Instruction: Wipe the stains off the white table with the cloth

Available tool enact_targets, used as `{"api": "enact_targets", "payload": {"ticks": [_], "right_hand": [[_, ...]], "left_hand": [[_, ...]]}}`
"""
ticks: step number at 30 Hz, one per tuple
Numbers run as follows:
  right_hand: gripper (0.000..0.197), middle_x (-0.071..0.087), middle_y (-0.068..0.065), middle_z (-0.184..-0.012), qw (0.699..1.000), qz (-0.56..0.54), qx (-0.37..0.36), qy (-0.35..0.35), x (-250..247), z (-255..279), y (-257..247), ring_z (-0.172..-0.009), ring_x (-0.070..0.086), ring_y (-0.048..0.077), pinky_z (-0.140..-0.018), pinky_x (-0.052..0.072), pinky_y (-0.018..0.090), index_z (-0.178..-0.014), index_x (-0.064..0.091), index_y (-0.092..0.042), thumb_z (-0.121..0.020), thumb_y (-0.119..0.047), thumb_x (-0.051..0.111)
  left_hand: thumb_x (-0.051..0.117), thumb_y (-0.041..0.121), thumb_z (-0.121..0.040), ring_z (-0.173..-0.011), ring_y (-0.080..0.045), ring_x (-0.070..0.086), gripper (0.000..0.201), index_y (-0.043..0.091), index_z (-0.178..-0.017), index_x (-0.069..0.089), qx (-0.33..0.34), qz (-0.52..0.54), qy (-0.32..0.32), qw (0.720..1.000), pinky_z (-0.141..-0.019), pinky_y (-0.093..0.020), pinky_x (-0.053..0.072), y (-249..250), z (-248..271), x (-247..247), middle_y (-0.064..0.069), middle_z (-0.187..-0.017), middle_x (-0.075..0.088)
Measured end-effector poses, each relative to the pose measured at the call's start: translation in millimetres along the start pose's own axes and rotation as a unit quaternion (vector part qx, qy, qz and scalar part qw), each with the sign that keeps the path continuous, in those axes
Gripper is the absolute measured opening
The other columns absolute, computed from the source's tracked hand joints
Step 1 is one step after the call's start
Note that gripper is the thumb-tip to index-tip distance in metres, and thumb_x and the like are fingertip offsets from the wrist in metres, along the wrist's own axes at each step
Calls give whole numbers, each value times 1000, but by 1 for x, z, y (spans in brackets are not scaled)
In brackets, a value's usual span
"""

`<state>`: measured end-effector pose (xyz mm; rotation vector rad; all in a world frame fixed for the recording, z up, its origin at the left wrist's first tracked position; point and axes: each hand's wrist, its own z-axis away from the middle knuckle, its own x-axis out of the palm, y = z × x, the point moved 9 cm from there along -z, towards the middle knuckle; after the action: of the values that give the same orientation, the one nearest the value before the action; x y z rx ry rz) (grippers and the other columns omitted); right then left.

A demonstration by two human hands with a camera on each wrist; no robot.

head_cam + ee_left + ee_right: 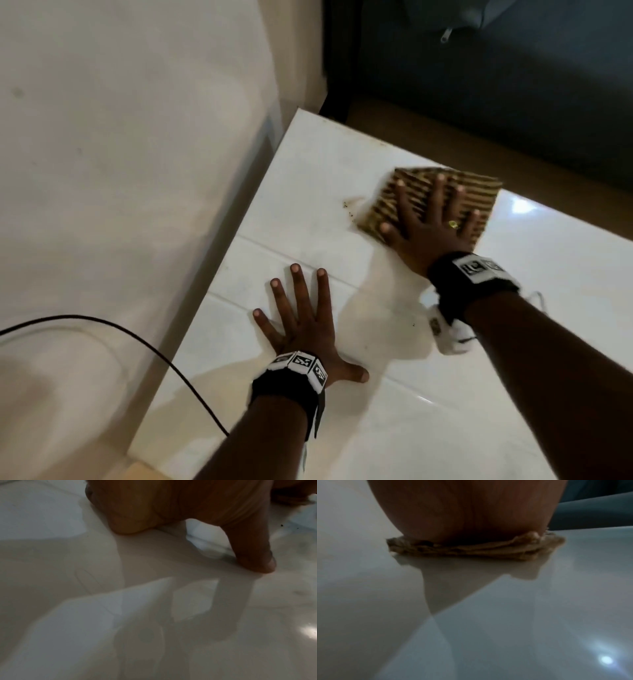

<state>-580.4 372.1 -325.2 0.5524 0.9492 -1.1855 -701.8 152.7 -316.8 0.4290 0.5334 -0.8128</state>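
A folded brown-and-tan striped cloth [472, 190] lies near the far edge of the glossy white table [411, 411]. My right hand [431, 219] presses flat on the cloth with fingers spread straight. A brown stain with dark specks [351, 204] sits on the table just left of the cloth. My left hand [301, 315] rests flat on the table nearer to me, fingers spread, holding nothing. In the right wrist view the palm [467, 513] bears down on the cloth [471, 549]. In the left wrist view the thumb [254, 555] touches the table [154, 615].
A pale wall [120, 154] runs along the table's left edge. A black cable [137, 337] hangs at the left, off the table. Beyond the far edge is dark furniture [513, 85] over a brown floor strip. A few tiny dark specks [413, 324] lie between the hands.
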Motion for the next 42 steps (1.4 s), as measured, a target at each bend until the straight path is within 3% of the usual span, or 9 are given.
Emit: {"api": "enact_targets", "payload": {"ticks": [5, 10, 16, 21, 26, 29, 34, 38, 42], "right_hand": [[67, -32, -1, -161, 977, 106, -186, 1, 29, 45, -68, -149, -22, 35, -114, -12, 63, -146, -21, -57, -90, -76, 11], [70, -33, -7, -161, 994, 89, -59, -23, 3, 34, 21, -151, -21, 29, -118, -8, 60, -140, -28, -62, -80, -84, 0], [68, -26, 6, -164, 988, 51, -143, -10, 20, 10, -110, -148, -23, 41, -111, -14, 68, -151, -5, -55, -92, -73, 25], [70, 13, 2, -167, 966, 116, -229, 29, 32, 76, -65, -150, 20, 39, -113, 18, 68, -154, 6, -51, -90, -73, 26], [68, -29, 1, -163, 998, 15, -47, 32, -11, -34, -72, -149, -24, 37, -115, -10, 66, -146, -19, -58, -90, -77, 16], [69, -31, 6, -162, 989, 42, -138, 19, 0, -29, -155, -147, -26, 40, -112, -14, 69, -149, -12, -56, -92, -75, 21], [74, 16, 3, -166, 954, 117, -274, 35, 23, 41, -132, -149, 23, 40, -112, 13, 67, -154, 15, -49, -87, -73, 33], [75, -27, -5, -163, 993, 69, -99, 8, -23, -43, -76, -151, -17, 35, -116, -4, 66, -143, -24, -60, -80, -83, 11], [75, -39, 3, -158, 993, 40, -110, -23, -34, -80, -157, -144, -33, 40, -111, -17, 69, -149, -12, -56, -89, -78, 27]], "left_hand": [[81, 77, -37, -129, -39, -54, 168, 35, -136, -49, 11, 1, 0, 1000, -105, -77, -15, 2, 0, 0, -5, -139, -62], [76, 78, -49, -136, -31, -48, 159, 33, -135, -50, 38, 5, 32, 999, -112, -72, -12, -27, 9, -13, 1, -141, -60], [61, 96, -33, -141, -27, -43, 167, 25, -139, -47, -115, 78, 80, 987, -115, -69, -10, -106, 5, -40, 1, -142, -58], [68, 93, -25, -136, -33, -48, 171, 33, -133, -52, -134, 121, 50, 982, -112, -73, -6, -109, 1, -39, 0, -138, -62], [70, 91, -23, -138, -39, -44, 174, 33, -131, -53, -146, 120, 24, 982, -111, -75, -6, -110, -3, -39, -2, -136, -64], [72, 89, -24, -138, -40, -44, 174, 33, -130, -54, -154, 116, 11, 981, -111, -75, -4, -112, -4, -37, -3, -136, -64], [72, 89, -26, -132, -43, -49, 175, 28, -127, -57, -169, 97, -24, 981, -110, -76, -3, -110, -5, -38, -8, -132, -66], [74, 87, -27, -132, -44, -48, 175, 27, -126, -58, -174, 87, -38, 980, -110, -77, -2, -110, -6, -40, -10, -130, -67], [71, 89, -30, -136, -47, -42, 174, 23, -125, -59, -180, 65, -48, 980, -110, -76, 3, -108, -5, -40, -14, -130, -66]]}}
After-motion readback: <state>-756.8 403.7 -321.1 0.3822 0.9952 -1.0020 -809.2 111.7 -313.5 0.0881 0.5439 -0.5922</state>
